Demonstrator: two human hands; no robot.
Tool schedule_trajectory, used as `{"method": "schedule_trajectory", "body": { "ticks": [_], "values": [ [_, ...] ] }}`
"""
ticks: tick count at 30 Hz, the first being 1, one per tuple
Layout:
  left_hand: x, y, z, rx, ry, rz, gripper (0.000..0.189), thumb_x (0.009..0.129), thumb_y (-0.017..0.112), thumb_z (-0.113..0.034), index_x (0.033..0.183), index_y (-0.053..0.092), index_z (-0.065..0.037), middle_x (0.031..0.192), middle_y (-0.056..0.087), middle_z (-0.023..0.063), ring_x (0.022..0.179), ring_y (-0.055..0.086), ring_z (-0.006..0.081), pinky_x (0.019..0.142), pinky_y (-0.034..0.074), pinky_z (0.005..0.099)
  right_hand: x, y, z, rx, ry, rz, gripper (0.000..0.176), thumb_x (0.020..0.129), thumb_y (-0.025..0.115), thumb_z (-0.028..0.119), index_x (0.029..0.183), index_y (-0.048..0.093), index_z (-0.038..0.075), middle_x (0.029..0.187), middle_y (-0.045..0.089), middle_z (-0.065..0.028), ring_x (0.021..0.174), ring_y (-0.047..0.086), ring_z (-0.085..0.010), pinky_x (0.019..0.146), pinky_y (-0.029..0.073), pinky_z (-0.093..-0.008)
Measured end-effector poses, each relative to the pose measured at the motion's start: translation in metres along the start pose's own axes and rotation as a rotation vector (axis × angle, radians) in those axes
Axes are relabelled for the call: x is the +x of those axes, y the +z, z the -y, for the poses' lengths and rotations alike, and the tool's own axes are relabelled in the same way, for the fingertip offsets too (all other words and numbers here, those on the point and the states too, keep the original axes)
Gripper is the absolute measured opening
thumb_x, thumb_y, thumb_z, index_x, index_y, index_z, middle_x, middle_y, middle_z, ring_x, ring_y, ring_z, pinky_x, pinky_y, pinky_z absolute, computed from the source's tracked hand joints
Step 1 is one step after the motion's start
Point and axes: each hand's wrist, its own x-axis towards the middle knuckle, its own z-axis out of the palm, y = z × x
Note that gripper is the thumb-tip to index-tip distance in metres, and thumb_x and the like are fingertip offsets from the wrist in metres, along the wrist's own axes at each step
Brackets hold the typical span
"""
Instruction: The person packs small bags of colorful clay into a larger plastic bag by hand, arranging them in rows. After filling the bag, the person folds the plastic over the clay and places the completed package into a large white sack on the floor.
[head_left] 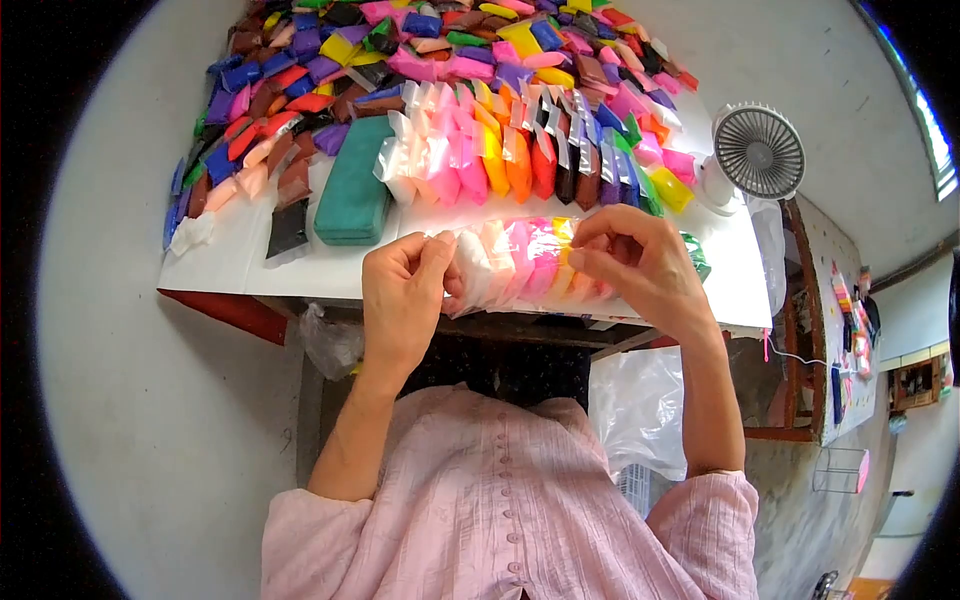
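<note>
A row of small colored packets, running from white through pink to yellow and orange, lies at the table's front edge under shiny clear plastic. At the row's left end, my left hand is closed, thumb and fingers pinching the plastic by the white packet. My right hand curls over the right part, its thumb and fingertips drawn together at the yellow and orange packets. Exactly what those fingertips grip is hidden. A green packet shows just beyond my right hand.
Behind my hands stands another row of upright packets, with a green box to its left. A large heap of colored packets covers the back of the white table. A small fan stands at the right.
</note>
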Motion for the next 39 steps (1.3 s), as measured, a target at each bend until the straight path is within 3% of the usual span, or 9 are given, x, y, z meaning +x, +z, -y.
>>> {"method": "schedule_trajectory", "body": {
  "ticks": [3,5,8,11,12,15,23,34,39],
  "values": [
    [0.000,-0.001,0.002,0.113,0.006,-0.035,0.033,0.096,0.061,-0.017,0.067,0.057,-0.002,0.062,0.058,0.0026,0.052,0.052,0.0069,0.046,0.043,0.0232,-0.006,-0.005,0.000,-0.138,-0.142,0.037,0.026,0.078,0.075,0.006,0.103,0.074,0.008,0.081,0.052,0.0009,0.073,0.051,-0.0091,0.066,0.043,-0.0244],
    [-0.001,0.000,0.005,0.269,0.056,-0.080,0.030,0.094,0.062,-0.014,0.068,0.056,-0.001,0.061,0.057,0.0021,0.050,0.051,0.0066,0.045,0.042,0.0247,-0.009,-0.003,-0.003,-0.201,-0.214,0.025,0.030,0.078,0.076,0.011,0.108,0.074,0.015,0.088,0.055,-0.0043,0.078,0.056,-0.0182,0.069,0.046,-0.0311],
    [-0.001,0.000,0.003,0.570,0.251,-0.155,0.016,0.091,0.063,-0.008,0.078,0.059,0.001,0.075,0.062,0.0074,0.057,0.056,0.0118,0.051,0.046,0.0286,-0.011,0.001,-0.003,-0.299,-0.296,0.000,0.032,0.078,0.076,0.012,0.109,0.075,0.019,0.094,0.057,-0.0071,0.080,0.059,-0.0229,0.070,0.048,-0.0350],
    [-0.012,0.008,-0.005,0.954,0.625,-0.457,0.006,0.089,0.063,-0.004,0.093,0.061,0.001,0.097,0.064,0.0128,0.077,0.062,0.0216,0.066,0.049,0.0338,-0.010,0.002,-0.004,-0.343,-0.324,-0.001,0.033,0.077,0.076,0.011,0.109,0.075,0.020,0.095,0.058,-0.0072,0.081,0.059,-0.0234,0.071,0.049,-0.0355],
    [-0.016,0.006,-0.006,1.012,0.794,-0.462,0.018,0.087,0.064,-0.005,0.105,0.063,-0.001,0.112,0.060,0.0154,0.096,0.059,0.0293,0.082,0.048,0.0388,-0.009,0.003,-0.005,-0.347,-0.325,0.003,0.034,0.077,0.076,0.011,0.110,0.075,0.020,0.095,0.058,-0.0072,0.082,0.059,-0.0236,0.072,0.049,-0.0356],
    [-0.024,0.026,-0.013,1.041,1.114,-0.147,0.025,0.087,0.065,-0.008,0.111,0.064,0.000,0.111,0.061,0.0139,0.099,0.058,0.0307,0.087,0.047,0.0407,-0.008,0.003,-0.007,-0.365,-0.368,-0.009,0.034,0.077,0.076,0.011,0.110,0.074,0.019,0.095,0.058,-0.0067,0.084,0.059,-0.0246,0.074,0.049,-0.0358],
    [-0.004,0.020,0.000,1.022,1.012,0.127,0.033,0.081,0.073,-0.017,0.108,0.065,0.000,0.106,0.059,0.0110,0.095,0.056,0.0298,0.083,0.048,0.0402,-0.015,0.002,-0.008,-0.489,-0.394,-0.067,0.034,0.076,0.077,0.012,0.108,0.075,0.019,0.094,0.056,-0.0049,0.094,0.056,-0.0231,0.082,0.046,-0.0363],
    [-0.002,0.000,0.009,0.931,1.027,0.087,0.030,0.081,0.075,-0.018,0.103,0.064,0.000,0.106,0.059,0.0125,0.091,0.056,0.0314,0.081,0.049,0.0392,-0.044,-0.041,-0.044,-0.482,-0.273,-0.239,0.032,0.074,0.079,0.013,0.106,0.074,0.013,0.097,0.057,-0.0075,0.096,0.056,-0.0263,0.085,0.046,-0.0394],
    [-0.006,-0.018,0.010,1.001,0.965,0.035,0.036,0.085,0.070,-0.020,0.113,0.062,0.001,0.113,0.059,0.0168,0.101,0.056,0.0372,0.087,0.047,0.0442,-0.060,-0.053,-0.057,-0.583,-0.239,-0.350,0.038,0.073,0.082,0.017,0.109,0.072,0.012,0.104,0.059,-0.0087,0.099,0.056,-0.0276,0.087,0.046,-0.0410]
  ]
}}
